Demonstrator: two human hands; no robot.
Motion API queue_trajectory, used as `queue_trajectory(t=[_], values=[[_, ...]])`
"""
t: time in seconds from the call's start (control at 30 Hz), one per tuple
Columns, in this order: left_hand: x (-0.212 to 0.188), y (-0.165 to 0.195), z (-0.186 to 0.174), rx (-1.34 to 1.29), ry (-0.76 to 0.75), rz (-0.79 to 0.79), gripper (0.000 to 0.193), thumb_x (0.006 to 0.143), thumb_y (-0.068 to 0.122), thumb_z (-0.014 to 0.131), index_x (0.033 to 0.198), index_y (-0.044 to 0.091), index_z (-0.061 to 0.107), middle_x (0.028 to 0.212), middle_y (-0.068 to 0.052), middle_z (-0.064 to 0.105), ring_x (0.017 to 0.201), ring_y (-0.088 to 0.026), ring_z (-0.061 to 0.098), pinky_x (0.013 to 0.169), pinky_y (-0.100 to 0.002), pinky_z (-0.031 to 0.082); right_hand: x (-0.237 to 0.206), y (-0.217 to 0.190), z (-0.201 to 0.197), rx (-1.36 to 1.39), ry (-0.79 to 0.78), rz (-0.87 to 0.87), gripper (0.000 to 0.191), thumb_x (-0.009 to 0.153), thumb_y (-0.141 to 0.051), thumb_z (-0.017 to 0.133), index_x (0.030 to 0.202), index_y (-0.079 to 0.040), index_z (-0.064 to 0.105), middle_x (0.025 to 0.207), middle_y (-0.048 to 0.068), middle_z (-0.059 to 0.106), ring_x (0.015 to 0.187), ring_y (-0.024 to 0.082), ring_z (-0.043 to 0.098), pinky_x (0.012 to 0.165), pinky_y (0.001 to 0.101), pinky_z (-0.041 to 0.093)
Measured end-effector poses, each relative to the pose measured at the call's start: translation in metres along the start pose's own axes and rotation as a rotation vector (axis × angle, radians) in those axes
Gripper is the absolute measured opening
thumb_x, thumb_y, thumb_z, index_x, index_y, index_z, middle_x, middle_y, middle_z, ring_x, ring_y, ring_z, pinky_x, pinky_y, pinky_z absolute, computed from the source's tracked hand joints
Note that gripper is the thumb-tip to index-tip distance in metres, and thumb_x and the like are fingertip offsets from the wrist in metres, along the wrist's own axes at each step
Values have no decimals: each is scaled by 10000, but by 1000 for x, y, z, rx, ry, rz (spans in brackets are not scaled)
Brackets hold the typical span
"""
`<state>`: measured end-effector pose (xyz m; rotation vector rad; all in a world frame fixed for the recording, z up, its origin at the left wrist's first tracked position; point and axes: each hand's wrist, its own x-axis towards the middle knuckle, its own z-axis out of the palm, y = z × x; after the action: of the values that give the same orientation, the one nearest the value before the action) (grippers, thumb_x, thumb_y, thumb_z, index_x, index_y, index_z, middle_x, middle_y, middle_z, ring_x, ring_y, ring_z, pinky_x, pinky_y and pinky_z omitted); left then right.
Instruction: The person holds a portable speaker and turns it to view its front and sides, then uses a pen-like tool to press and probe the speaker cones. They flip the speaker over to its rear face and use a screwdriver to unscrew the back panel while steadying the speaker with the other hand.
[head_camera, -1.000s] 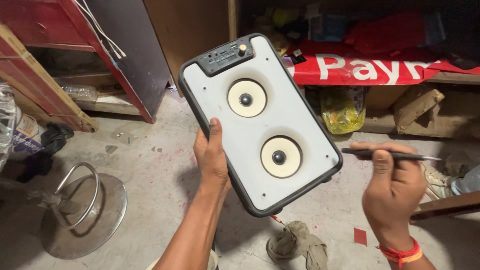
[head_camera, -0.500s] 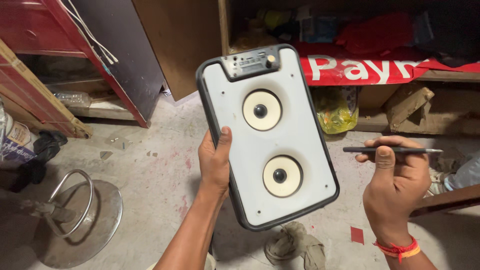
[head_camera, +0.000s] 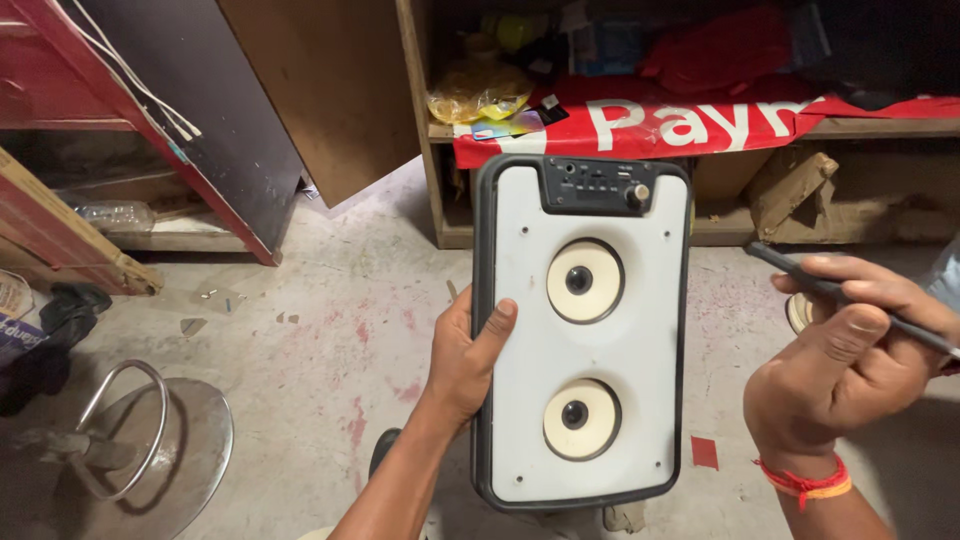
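My left hand grips the left edge of a tall white speaker box with a black rim, holding it upright and facing me. It has two round cream speaker cones, one above the other, and a black control panel with a knob at the top. To the right of the box, my right hand holds a thin dark screwdriver pointing up-left, apart from the box. An orange band circles that wrist.
A round metal stool base with a ring lies on the concrete floor at the lower left. A wooden shelf draped with a red banner stands behind, cluttered with bags. Red boards lean at the left.
The speaker box has swung from tilted to upright and sits lower and more central. The view has moved closer. My right hand still holds the screwdriver at the right.
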<state>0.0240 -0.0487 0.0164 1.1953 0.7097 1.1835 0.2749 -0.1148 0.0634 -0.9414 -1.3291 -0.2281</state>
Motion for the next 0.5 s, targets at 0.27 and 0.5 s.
queue_trajectory(t=[0.27,0.5], values=[[-4,-8,5,-5,-54,-9,469,982,393,643,1222,-9,638,982,-53,730,834,-80,661,721,-239,557,-10,5,9,120,-64,118,184,1235,-110,439,1165,58,465,1210,200,662,1008,209,700,918,305,614],[-9,-2,-3,-68,-110,-35,479,963,389,649,1238,-2,621,1021,-60,735,870,-84,676,754,-245,572,-8,-6,11,-7,-139,178,221,1215,-109,441,1155,89,518,1176,227,665,966,223,697,887,306,588]])
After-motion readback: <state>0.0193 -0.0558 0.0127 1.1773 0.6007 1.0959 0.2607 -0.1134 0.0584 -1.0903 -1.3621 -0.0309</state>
